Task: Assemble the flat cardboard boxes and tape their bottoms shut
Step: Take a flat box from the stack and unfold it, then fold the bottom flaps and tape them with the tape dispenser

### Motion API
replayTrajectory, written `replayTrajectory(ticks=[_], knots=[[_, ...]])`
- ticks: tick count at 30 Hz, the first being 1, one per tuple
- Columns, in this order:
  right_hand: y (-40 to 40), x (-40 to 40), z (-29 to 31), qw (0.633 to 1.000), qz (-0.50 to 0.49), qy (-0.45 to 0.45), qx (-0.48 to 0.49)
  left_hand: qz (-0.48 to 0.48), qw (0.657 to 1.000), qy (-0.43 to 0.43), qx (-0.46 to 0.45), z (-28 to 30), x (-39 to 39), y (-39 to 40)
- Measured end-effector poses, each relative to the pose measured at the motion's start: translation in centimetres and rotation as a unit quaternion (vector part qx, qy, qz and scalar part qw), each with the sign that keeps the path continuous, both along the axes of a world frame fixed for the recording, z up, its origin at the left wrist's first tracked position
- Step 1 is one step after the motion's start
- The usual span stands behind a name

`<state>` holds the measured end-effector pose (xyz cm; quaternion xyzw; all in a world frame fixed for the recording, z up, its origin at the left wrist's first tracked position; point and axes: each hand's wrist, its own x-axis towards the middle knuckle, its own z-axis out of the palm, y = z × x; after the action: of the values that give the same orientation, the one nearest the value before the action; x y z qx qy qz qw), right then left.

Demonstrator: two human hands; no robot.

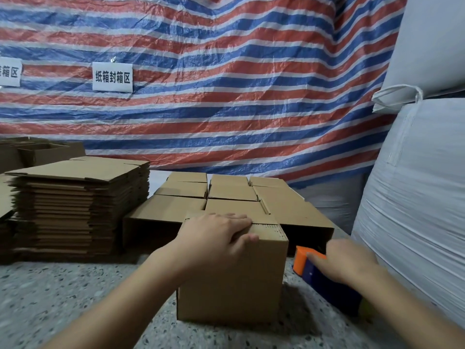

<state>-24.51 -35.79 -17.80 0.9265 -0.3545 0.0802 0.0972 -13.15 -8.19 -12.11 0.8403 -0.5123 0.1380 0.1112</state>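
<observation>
A small assembled cardboard box [234, 280] stands on the speckled floor in front of me. My left hand [214, 238] lies flat over its folded top flaps, fingers stretched out and thumb against the upper front edge. To the right of the box, my right hand [344, 263] rests on a tape dispenser [324, 280] with an orange front and a dark blue body. The fingers reach along the dispenser's top; the view is blurred, and how tightly they grasp it is unclear.
A tall stack of flat cardboard blanks [78, 205] sits to the left. Several assembled boxes [226, 195] stand in rows behind the one under my hand. Large white sacks [415, 197] crowd the right side. A striped tarp [226, 84] hangs behind.
</observation>
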Motion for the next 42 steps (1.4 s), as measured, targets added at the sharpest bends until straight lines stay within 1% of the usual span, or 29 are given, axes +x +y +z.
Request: replayTrajectory(ticks=[2, 4, 6, 9, 11, 18, 20, 22, 25, 27, 29, 30, 32, 33, 34, 36, 38, 40, 42], knots=[[-0.3, -0.3, -1.3, 1.000, -0.011, -0.002, 0.006, 0.000, 1.000, -0.002, -0.004, -0.1, 0.0, 0.0], [-0.1, -0.5, -2.1, 1.000, -0.017, -0.023, -0.005, -0.001, 1.000, -0.002, -0.006, -0.1, 0.0, 0.0], [0.2, -0.6, -2.2, 0.999, -0.024, -0.025, -0.019, -0.002, 1.000, -0.003, -0.005, -0.1, 0.1, 0.0], [0.3, -0.9, -2.8, 0.999, -0.028, -0.007, 0.018, 0.001, 1.000, -0.012, -0.006, -0.3, 0.2, -0.1], [0.4, -1.1, -3.4, 1.000, -0.016, -0.010, 0.025, 0.004, 1.000, -0.017, -0.006, -0.3, 0.2, -0.1], [0.5, -1.2, -4.5, 0.998, -0.011, -0.064, 0.012, 0.004, 1.000, -0.015, -0.004, -0.3, 0.3, -0.2], [0.4, -1.2, -4.1, 0.994, 0.004, -0.107, 0.030, -0.001, 1.000, -0.007, -0.012, -0.3, 0.2, -0.2], [0.4, -1.1, -2.0, 0.978, 0.040, -0.192, 0.073, -0.010, 0.999, 0.017, -0.029, -0.1, 0.1, -0.1], [0.7, -0.6, 3.4, 0.936, 0.079, -0.310, 0.145, -0.010, 0.998, 0.047, -0.029, 0.1, 0.1, 0.0], [1.5, -0.1, 7.5, 0.895, 0.107, -0.378, 0.212, -0.003, 0.998, 0.064, -0.018, 0.3, 0.0, 0.1], [3.0, 0.3, 11.4, 0.849, 0.143, -0.415, 0.293, 0.001, 0.996, 0.084, -0.014, 0.4, -0.2, 0.3], [3.9, 0.5, 13.1, 0.828, 0.164, -0.414, 0.341, 0.003, 0.995, 0.094, -0.015, 0.4, -0.3, 0.4], [5.6, 1.2, 15.6, 0.783, 0.209, -0.384, 0.444, 0.007, 0.993, 0.116, -0.016, 0.7, -0.4, 0.5], [6.4, 1.6, 16.4, 0.764, 0.228, -0.358, 0.486, 0.007, 0.992, 0.128, -0.014, 0.9, -0.4, 0.6], [7.1, 2.0, 16.9, 0.753, 0.244, -0.330, 0.514, 0.005, 0.990, 0.137, -0.013, 1.1, -0.5, 0.7], [8.2, 2.7, 17.1, 0.758, 0.260, -0.282, 0.528, -0.004, 0.986, 0.164, -0.018, 1.5, -0.5, 1.0], [8.7, 3.3, 16.7, 0.766, 0.257, -0.255, 0.532, -0.015, 0.976, 0.215, -0.035, 2.0, -0.5, 1.3], [8.7, 3.8, 16.1, 0.761, 0.242, -0.246, 0.549, -0.029, 0.960, 0.273, -0.060, 2.3, 0.0, 1.7], [8.6, 4.0, 15.7, 0.755, 0.228, -0.231, 0.570, -0.038, 0.938, 0.327, -0.108, 2.5, 0.6, 1.9]])
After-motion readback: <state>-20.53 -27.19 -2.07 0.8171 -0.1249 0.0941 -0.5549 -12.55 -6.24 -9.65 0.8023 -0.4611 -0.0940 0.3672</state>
